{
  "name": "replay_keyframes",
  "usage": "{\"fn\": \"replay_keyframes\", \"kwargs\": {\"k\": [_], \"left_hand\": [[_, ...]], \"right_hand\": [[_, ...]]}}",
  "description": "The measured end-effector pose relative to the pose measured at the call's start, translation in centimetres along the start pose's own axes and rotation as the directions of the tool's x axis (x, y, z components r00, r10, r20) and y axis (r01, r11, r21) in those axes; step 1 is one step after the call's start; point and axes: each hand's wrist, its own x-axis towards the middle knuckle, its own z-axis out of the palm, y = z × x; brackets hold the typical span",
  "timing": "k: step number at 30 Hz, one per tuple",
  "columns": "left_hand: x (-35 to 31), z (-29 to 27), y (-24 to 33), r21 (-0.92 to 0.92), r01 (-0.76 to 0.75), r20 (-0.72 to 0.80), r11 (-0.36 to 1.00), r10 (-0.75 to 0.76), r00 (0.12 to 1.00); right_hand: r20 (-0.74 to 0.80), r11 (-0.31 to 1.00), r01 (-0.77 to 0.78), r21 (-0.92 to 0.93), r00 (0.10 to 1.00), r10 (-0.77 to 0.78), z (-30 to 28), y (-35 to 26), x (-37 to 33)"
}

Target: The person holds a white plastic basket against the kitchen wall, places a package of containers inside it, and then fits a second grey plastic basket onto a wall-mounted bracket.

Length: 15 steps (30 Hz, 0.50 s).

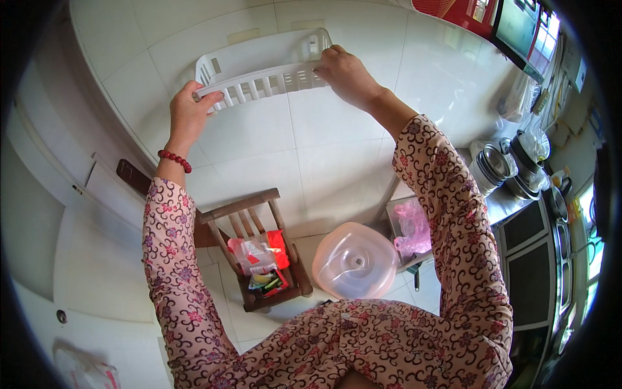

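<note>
Two-Handed Hold on a White Basket [262,59] Before a Tiled Wall [253,139]

Both arms reach forward, well away from the body, and the slatted plastic basket spans the gap between them, near the upper edge of the view. The left hand [186,113] closes on its left end: the thumb lies along the slatted side and the fingers bend around the corner, their tips partly hidden. That forearm runs almost straight up the picture, with a red beaded bracelet [175,160] at the wrist.

The right hand [350,72] grips the opposite end, knuckles up, fingers curled over the rim. Its forearm slants inward from the right, and the elbow bends outward more than the left one. This hand sits higher in the view, so the basket slopes upward to the right. Whether the basket touches the wall cannot be told.

Patterned sleeves [178,272] cover both arms to below the elbow. Between them, lower down, a wooden chair [240,205] bears red and clear packages [259,249]. Just beside it is a translucent pale pink plastic piece [356,259], basin or lid. A pink bag [413,227] lies near the right sleeve, and metal pots [495,162] stand stacked beyond it.
</note>
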Motion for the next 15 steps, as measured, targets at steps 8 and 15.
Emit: {"fn": "replay_keyframes", "kwargs": {"k": [8, 15], "left_hand": [[0.7, 0.4, 1.4, -0.016, -0.002, 0.022, 1.0, 0.003, 1.0], [0.8, 0.6, 0.0, 0.034, -0.006, 0.021, 0.999, 0.005, 1.0]], "right_hand": [[0.008, 1.0, 0.012, -0.026, 1.0, -0.012, -1.4, 0.7, 0.1], [0.08, 0.999, -0.012, 0.032, 0.997, 0.009, -2.1, -0.3, -0.5]]}}
